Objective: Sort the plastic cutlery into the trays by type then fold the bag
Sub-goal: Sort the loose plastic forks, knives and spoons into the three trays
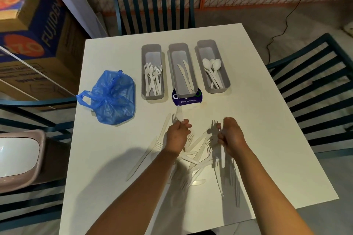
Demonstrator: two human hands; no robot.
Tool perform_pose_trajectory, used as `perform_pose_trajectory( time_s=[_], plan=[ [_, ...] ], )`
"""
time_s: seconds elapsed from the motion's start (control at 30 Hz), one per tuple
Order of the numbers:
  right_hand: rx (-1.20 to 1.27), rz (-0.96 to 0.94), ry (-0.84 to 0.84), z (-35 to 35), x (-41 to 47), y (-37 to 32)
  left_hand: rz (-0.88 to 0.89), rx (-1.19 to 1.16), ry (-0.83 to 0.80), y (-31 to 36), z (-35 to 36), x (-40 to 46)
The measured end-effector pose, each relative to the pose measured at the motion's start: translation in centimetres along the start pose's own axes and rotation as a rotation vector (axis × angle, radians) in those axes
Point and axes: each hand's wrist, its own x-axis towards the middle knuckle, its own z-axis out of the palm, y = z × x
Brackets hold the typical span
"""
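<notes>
So blue bag (112,97) sits crumpled left of three trays (152,71); left hand (176,134) pinches a white fork (179,113); right hand (230,135) grips another piece of cutlery (223,155).

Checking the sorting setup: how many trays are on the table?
3, in a row at the far side: left tray with forks, middle tray with knives, right tray with spoons. None looks hidden.
</notes>
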Motion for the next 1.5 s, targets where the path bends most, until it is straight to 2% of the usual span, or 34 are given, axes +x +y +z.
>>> perform_pose_trajectory(
  time_s=[0.07,0.2,0.37,0.47,0.5,0.7,0.93,1.23,1.4,1.5],
  plan=[
    [-0.107,0.012,-0.025,0.6,0.1,-0.1,-0.024,-0.065,-0.035,0.5,-0.3,-0.1],
    [-0.11,0.205,-0.119,1.5,0.1,-0.4,-0.07,-0.089,-0.087,1.0,-1.0,0.2],
    [-0.171,0.257,-0.168,2.7,1.1,-1.0,-0.144,-0.116,-0.113,2.2,-2.1,1.1],
    [-0.441,0.108,-0.206,3.6,1.7,-2.0,-0.118,-0.069,-0.123,3.2,-3.1,1.5],
    [-0.46,0.046,-0.227,4.2,1.7,-2.4,-0.103,-0.05,-0.108,3.5,-3.5,1.6],
    [-0.235,-0.099,-0.184,7.4,3.6,-3.4,-0.043,-0.166,0.08,5.8,-5.9,3.1],
    [-0.323,-0.294,-0.163,13.0,6.1,-6.3,-0.063,-0.155,0.29,8.0,-8.6,6.5],
    [-0.525,-0.418,-0.293,20.9,9.8,-8.6,-0.034,-0.115,0.394,9.0,-10.7,9.8],
    [-0.587,-0.476,-0.313,23.9,11.3,-9.5,-0.009,-0.068,0.389,9.4,-11.2,11.1],
    [-0.705,-0.553,-0.301,24.2,11.5,-9.6,0.011,-0.047,0.372,9.5,-11.4,11.5]
  ],
)
